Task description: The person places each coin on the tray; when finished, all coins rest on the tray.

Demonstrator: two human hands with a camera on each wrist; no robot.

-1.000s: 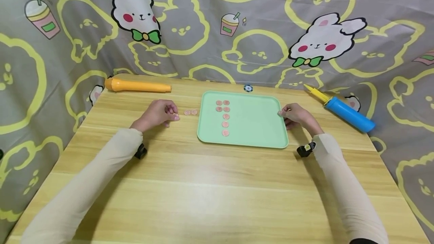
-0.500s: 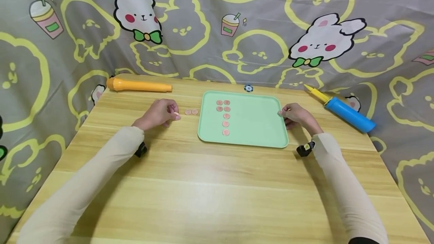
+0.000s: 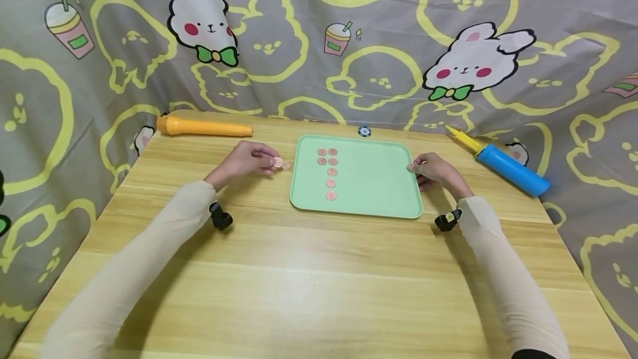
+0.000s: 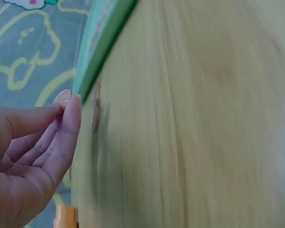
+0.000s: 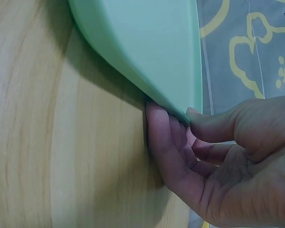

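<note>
My left hand (image 3: 247, 159) pinches a copper-coloured coin (image 4: 62, 98) between thumb and fingertip, just above the table. Below and beside it, another coin (image 3: 286, 165) lies near the left edge of the light green tray (image 3: 374, 179). Several matching coins (image 3: 332, 172) are laid out on the tray's left part, in a short double row at the far end and a single line towards the front. At the tray's right edge my right hand (image 3: 435, 169) grips the rim, thumb on top and fingers underneath, as the right wrist view shows.
An orange toy microphone (image 3: 206, 126) lies at the back left of the wooden table (image 3: 309, 276). A blue and yellow hand pump (image 3: 508, 168) lies at the back right. Behind the tray is a small poker chip (image 3: 365, 131). A patterned curtain (image 3: 299, 43) hangs behind the table.
My left hand has moved right with its coin, towards the tray, and now covers the place where the nearer of the two table coins lay. The right hand stays at the tray rim.
</note>
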